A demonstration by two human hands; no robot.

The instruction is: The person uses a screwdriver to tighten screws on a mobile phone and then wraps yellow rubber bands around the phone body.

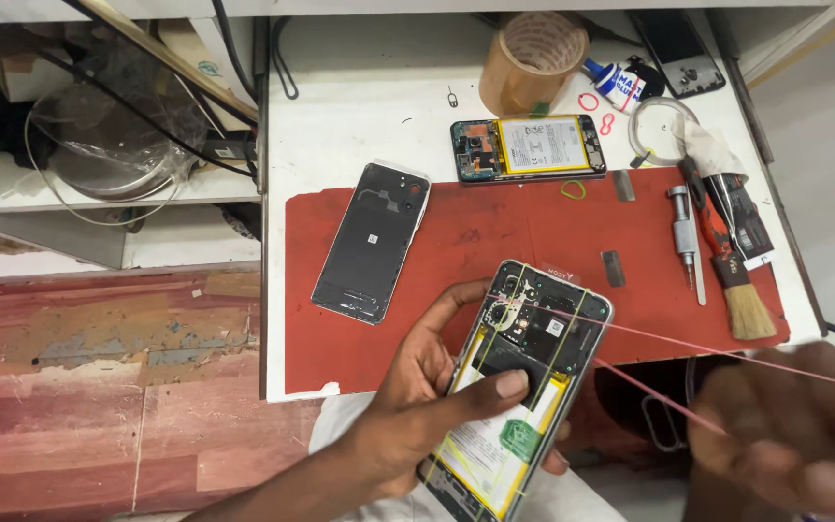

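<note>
A head camera looks down at a white bench topped by a red work mat; the left hand grips an opened smartphone at about six o'clock in the view, fingers curled under its left edge and the thumb pressed flat across the exposed black and yellow interior; thin yellow rubber bands wrap the body. A pink rubber band is hooked over the phone's upper end and stretches taut toward four o'clock, where the right hand pulls it; that hand is motion-blurred, so how tightly its fingers are closed cannot be told.

At ten o'clock from the held phone lies a detached dark back cover; at twelve o'clock rests a second opened phone with a yellow battery; beyond it stand a roll of brown tape and a glue tube; at two o'clock lie a precision screwdriver and a small brush.

Risks, as judged: the taut band may snap or slip off the corner and whip back; uneven pull could shift the frame or stress the exposed parts; the thumb pressing on the battery area could dent it; the phone hangs past the bench edge, so a lost grip would drop it.
</note>
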